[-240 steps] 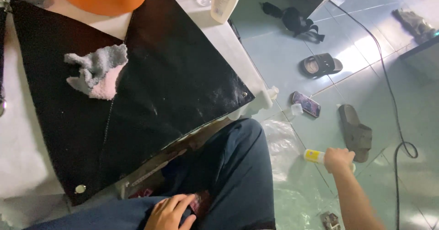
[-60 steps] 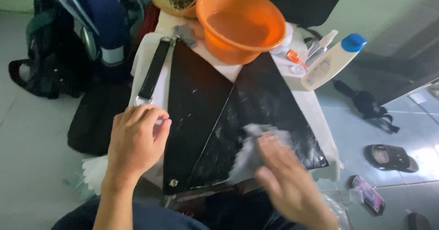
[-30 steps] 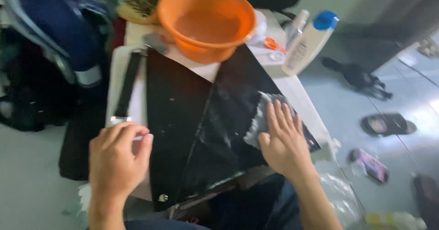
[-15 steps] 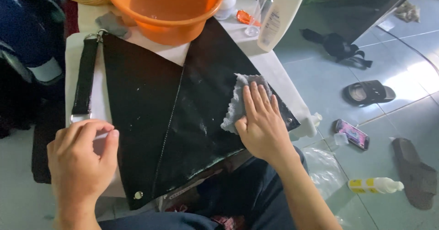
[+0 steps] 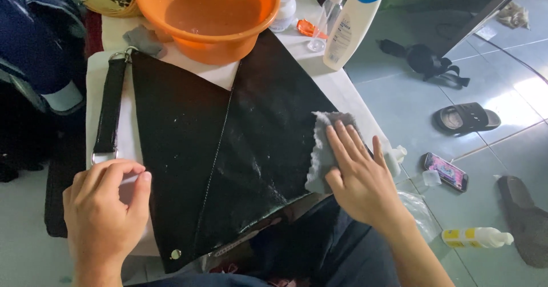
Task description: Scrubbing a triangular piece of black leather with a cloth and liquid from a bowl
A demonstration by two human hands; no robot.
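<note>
Head view, looking down: a flat black glossy leather bag (image 5: 228, 150), stitched in triangular panels, is spread across a white-covered tabletop (image 5: 342, 90). It reaches from the far edge, under the basin, to the near edge, where one studded corner hangs over. Its black strap with metal rings (image 5: 109, 115) lies along the left edge.

The right hand (image 5: 357, 175) is laid flat, fingers spread and not curled around anything, pressing a crumpled grey cloth (image 5: 322, 150) onto the bag's right-hand corner, close to the tabletop's right edge. The left hand (image 5: 105, 207) is loosely curled near the front left corner, fingertips resting on the white cover just beside the bag's left side; nothing is gripped in it.

A wet sheen and scattered pale specks are seen on the middle and right panels, so wiping appears to be under way there. The left panel looks duller and still speckled, so it is judged as left to do.

At the far edge an orange plastic basin of cloudy water (image 5: 211, 13) stands, with a white bottle with a blue cap (image 5: 354, 24) at the far right corner. On the tiled floor (image 5: 399, 104) to the right lie a phone (image 5: 445, 171) and a small white-and-yellow bottle (image 5: 476, 237).
</note>
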